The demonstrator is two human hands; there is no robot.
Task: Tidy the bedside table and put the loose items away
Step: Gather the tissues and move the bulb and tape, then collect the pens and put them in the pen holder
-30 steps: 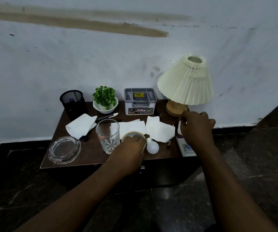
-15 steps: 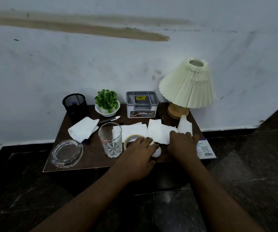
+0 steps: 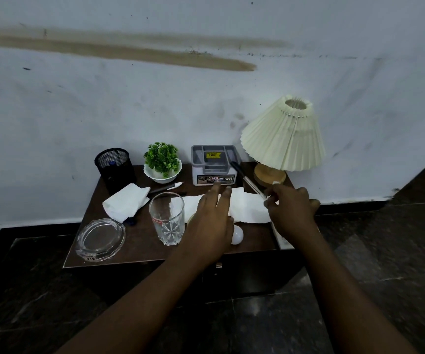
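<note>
I judge the tidying barely begun; almost everything lies loose on the bedside table (image 3: 140, 251). My right hand (image 3: 292, 209) pinches a pen (image 3: 247, 180) between thumb and fingertips, lifted off the top, its black cap pointing toward the grey organiser (image 3: 215, 162) and just beside its right wall; that is the one item on its way.

My left hand (image 3: 214, 221) is spread, fingers straight, over the tissues (image 3: 248, 209) in the middle; I cannot tell whether it presses them or only hovers.

Left to do, by my reckoning: those tissues; the folded tissue (image 3: 127, 203) to the left; a second pen (image 3: 166, 187) lying behind the tumbler (image 3: 166, 221); the bulb (image 3: 237, 235) near the front edge, beside my left wrist.

As for containers: the organiser's compartments look bare apart from a yellow label, though their depths are dim; the mesh cup (image 3: 114, 166) at the back left holds something blue that I cannot make out; the tumbler looks empty; so does the glass ashtray (image 3: 100, 238) at the front left corner; the white bowl at the back holds the plant (image 3: 162, 157).
</note>
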